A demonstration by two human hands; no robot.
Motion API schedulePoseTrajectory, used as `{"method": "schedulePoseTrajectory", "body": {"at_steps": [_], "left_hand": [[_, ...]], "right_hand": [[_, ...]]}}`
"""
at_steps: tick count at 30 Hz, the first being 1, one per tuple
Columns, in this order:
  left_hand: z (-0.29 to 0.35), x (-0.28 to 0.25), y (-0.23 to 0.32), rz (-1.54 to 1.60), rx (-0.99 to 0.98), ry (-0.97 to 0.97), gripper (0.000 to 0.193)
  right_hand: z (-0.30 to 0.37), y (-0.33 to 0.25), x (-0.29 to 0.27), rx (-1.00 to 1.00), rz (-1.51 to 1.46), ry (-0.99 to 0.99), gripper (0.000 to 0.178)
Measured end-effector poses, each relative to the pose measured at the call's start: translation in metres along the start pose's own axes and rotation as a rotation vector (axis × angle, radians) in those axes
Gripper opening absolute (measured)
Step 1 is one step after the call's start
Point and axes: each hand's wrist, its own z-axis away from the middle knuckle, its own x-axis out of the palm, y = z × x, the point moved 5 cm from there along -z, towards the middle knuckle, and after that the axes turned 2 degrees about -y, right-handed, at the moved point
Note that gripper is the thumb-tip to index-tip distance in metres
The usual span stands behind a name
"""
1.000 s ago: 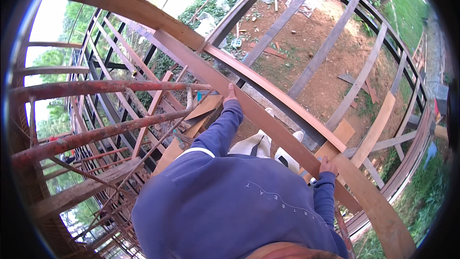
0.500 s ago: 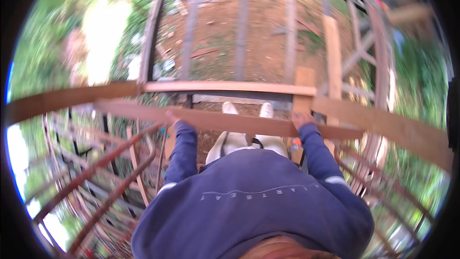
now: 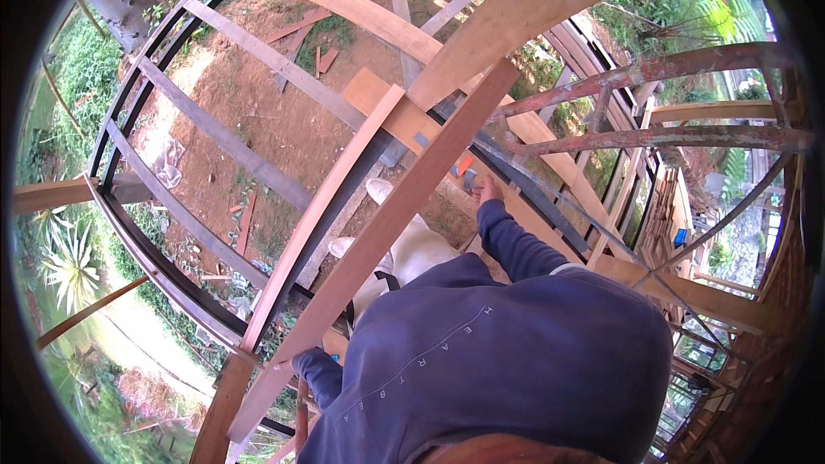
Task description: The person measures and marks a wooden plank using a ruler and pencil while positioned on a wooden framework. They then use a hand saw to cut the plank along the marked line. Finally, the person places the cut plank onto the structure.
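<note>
A long, flat reddish-brown wooden plank (image 3: pixel 378 245) runs slantwise across the view, in front of my legs. My left hand (image 3: pixel 287 363) is closed on the plank near its lower-left end; most of the fingers are hidden. My right hand (image 3: pixel 487 190) is off the plank, its fingers partly extended beside a small orange and grey object (image 3: pixel 465 167) at a wooden board. The kind of that object is too small to tell, and I see nothing held in this hand.
Ahead lies a frame of dark metal bars (image 3: pixel 232 133) above bare soil, with a light wooden strip (image 3: pixel 322 219) on its near edge. A wide timber board (image 3: pixel 533 13) crosses at upper right. Rusty metal pipes (image 3: pixel 653 69) stand at my right, near stacked timber (image 3: pixel 666 215).
My right hand has let go of the plank and moved next to the orange and grey object. My left hand still grips the plank. The view has turned, so the plank now appears steeply slanted.
</note>
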Motion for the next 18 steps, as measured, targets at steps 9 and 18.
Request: {"method": "schedulePoseTrajectory", "body": {"at_steps": [9,18], "left_hand": [[-0.005,-0.003,-0.006,-0.039,0.017,0.031,0.097],[-0.005,-0.014,-0.01,-0.045,0.002,0.052,0.098]], "right_hand": [[0.058,-0.051,0.114,0.128,-0.449,-0.239,0.098],[-0.009,-0.025,0.065,0.136,-0.799,0.025,0.117]]}}
